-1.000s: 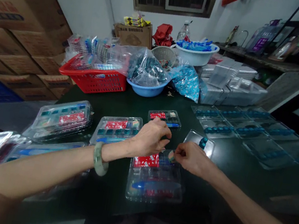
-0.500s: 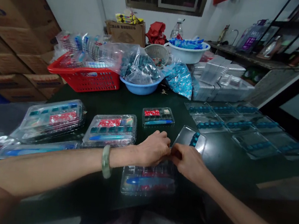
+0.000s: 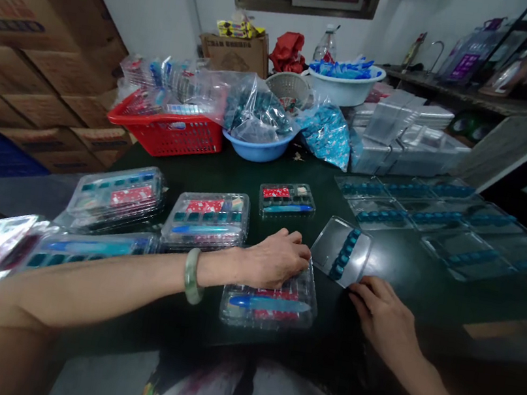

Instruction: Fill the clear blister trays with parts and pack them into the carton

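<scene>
- As the plastic box (image 3: pixel 296 291) sits just in front of me, its near edge and the blue pen (image 3: pixel 270 304) inside it show uncovered.
- My right hand (image 3: pixel 382 314) stands right of the box, thumb and forefinger pinching the near corner of the see-through lid (image 3: pixel 325 249); dark table (image 3: pixel 327 329) runs between this hand and the box.
- My left hand (image 3: pixel 277 259) curls over the box's far part; I cannot tell whether its hidden fingertips pinch anything.
- The lid, with its row of teal pieces (image 3: pixel 344 254), lies beside the box's far right corner, its far edge well short of the other lids (image 3: pixel 405 205).
- Left of my left hand, a packed box (image 3: pixel 208 219) sits near, a narrow strip of table between them.
- Beyond my knuckles, a smaller box (image 3: pixel 287 201) has table around it.
- Farther back, the red basket (image 3: pixel 168 134) and blue bowl (image 3: pixel 258 150) edge the working room.
</scene>
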Action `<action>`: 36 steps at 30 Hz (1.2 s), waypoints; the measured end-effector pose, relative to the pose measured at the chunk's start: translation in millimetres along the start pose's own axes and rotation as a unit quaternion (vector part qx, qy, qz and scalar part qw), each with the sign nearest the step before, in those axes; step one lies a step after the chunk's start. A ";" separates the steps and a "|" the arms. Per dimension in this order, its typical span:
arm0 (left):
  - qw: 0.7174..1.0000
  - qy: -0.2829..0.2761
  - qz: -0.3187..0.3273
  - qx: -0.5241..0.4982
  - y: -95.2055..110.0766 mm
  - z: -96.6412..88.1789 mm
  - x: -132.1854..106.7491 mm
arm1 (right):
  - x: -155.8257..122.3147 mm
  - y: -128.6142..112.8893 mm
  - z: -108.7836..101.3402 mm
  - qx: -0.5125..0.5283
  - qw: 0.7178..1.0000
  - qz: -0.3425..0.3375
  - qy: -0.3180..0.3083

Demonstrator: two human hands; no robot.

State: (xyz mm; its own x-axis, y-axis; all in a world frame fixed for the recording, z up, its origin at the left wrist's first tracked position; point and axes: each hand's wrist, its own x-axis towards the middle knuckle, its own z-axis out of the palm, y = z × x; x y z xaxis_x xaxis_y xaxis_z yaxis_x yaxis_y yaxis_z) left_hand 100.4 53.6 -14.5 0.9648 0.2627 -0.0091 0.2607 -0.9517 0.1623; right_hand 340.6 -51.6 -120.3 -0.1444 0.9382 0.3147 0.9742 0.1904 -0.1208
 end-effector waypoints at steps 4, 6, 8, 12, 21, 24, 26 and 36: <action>0.996 0.070 -0.033 -0.033 -4.0 -7.4 0.3 | -2.1 -1.9 6.4 -0.020 0.999 -0.040 0.030; 0.987 0.136 -0.062 -0.063 -8.0 -17.3 -0.1 | -7.3 -2.4 8.5 -0.024 0.997 -0.055 0.055; 0.977 0.184 -0.076 -0.079 -11.1 -28.4 -1.2 | -13.2 -2.7 8.7 -0.012 0.994 -0.064 0.085; 0.962 0.240 -0.106 -0.081 -11.1 -44.1 -4.9 | -22.3 -1.4 4.8 0.043 0.988 -0.066 0.132; 0.955 0.283 -0.054 -0.071 5.3 -32.2 -19.2 | -29.1 -11.6 -22.7 0.062 0.967 -0.066 0.237; 0.964 0.265 -0.011 -0.007 18.4 -25.0 -21.8 | -23.3 -31.6 -40.8 0.071 0.958 -0.096 0.259; 0.966 0.252 0.015 0.055 26.7 -20.9 -21.3 | -17.5 -47.3 -50.0 0.081 0.951 -0.123 0.271; 0.928 0.340 0.016 0.154 22.5 -29.7 -39.8 | 13.7 -99.6 -72.8 0.149 0.933 -0.186 0.270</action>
State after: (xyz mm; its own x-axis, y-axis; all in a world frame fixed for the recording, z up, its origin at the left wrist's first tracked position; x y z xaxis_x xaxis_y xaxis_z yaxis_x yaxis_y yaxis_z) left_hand 66.9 26.5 18.9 0.7554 0.1740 0.6317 0.3309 -0.9334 -0.1386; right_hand 254.2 -78.8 -35.4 -0.2762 0.5247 0.8052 0.7717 0.6205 -0.1396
